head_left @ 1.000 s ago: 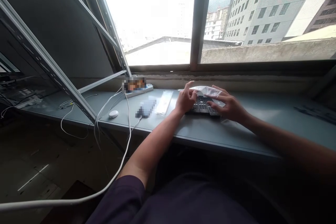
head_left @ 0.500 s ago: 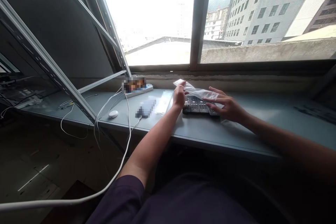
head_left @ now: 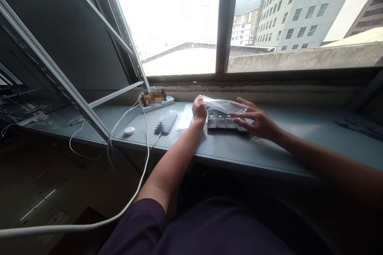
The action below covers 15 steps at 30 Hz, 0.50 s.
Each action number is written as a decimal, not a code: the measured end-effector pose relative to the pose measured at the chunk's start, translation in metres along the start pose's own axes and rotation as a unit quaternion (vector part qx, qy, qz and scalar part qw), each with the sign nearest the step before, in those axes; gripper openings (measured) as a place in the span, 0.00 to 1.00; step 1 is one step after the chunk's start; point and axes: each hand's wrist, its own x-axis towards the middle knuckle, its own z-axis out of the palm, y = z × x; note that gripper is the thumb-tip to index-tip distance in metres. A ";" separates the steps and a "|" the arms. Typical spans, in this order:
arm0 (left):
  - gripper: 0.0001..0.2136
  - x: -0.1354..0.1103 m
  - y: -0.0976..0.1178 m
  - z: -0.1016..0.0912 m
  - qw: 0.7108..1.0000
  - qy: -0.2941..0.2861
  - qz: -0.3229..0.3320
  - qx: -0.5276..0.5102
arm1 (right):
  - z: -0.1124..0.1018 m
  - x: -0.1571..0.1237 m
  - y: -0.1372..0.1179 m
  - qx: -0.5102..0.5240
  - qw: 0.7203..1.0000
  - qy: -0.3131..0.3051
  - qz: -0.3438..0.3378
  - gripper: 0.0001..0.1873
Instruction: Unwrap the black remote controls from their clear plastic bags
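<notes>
Between my hands stretches a clear plastic bag (head_left: 223,105), above several black remote controls (head_left: 221,121) lying side by side on the desk. My left hand (head_left: 199,110) is closed on the bag's left end. At the other end, my right hand (head_left: 257,121) holds the bag between its fingers, with the index finger raised and the palm low over the remotes at the right. That hand hides part of the row of remotes. Left of my left hand lies a stack of clear plastic bags (head_left: 184,117), flat on the desk.
On the grey desk (head_left: 287,143), a white round object (head_left: 129,130) and a blurred-out device with a cable lie to the left. A power strip (head_left: 160,103) sits near the window. White cables (head_left: 147,143) hang over the front edge beside a metal frame (head_left: 60,67).
My left hand has shifted slightly left and turned, drawing the bag straighter and flatter between my hands. The right hand has hardly moved.
</notes>
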 end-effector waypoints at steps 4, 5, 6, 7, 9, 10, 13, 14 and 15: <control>0.23 0.000 0.007 -0.003 0.999 0.034 -0.006 -0.013 | 0.001 0.000 0.001 -0.002 1.000 0.000 -0.003 0.18; 0.23 0.002 0.007 -0.004 0.999 0.040 -0.010 -0.016 | 0.001 0.000 0.001 -0.004 1.000 0.004 -0.003 0.18; 0.23 0.004 0.006 -0.005 0.999 0.042 -0.014 -0.020 | 0.001 0.000 0.001 -0.007 1.000 0.007 -0.004 0.18; 0.22 0.006 0.006 -0.006 0.999 0.042 -0.017 -0.025 | 0.000 0.000 0.001 -0.010 1.000 0.010 -0.003 0.18; 0.22 0.008 0.004 -0.008 0.998 0.035 -0.022 -0.036 | -0.001 0.000 0.000 -0.017 1.000 0.013 0.000 0.19; 0.21 0.008 0.004 -0.008 0.998 0.028 -0.026 -0.041 | -0.001 0.000 -0.001 -0.020 1.000 0.015 0.002 0.20; 0.22 0.004 0.005 -0.007 0.998 -0.021 -0.038 -0.041 | -0.002 0.000 -0.004 -0.027 0.999 0.024 0.009 0.23; 0.25 0.002 0.006 -0.007 0.998 -0.046 -0.039 -0.037 | -0.002 -0.001 -0.004 -0.028 0.999 0.027 0.009 0.24; 0.29 -0.001 0.007 -0.006 0.996 -0.073 -0.035 -0.034 | -0.002 -0.001 -0.005 -0.028 0.999 0.027 0.010 0.25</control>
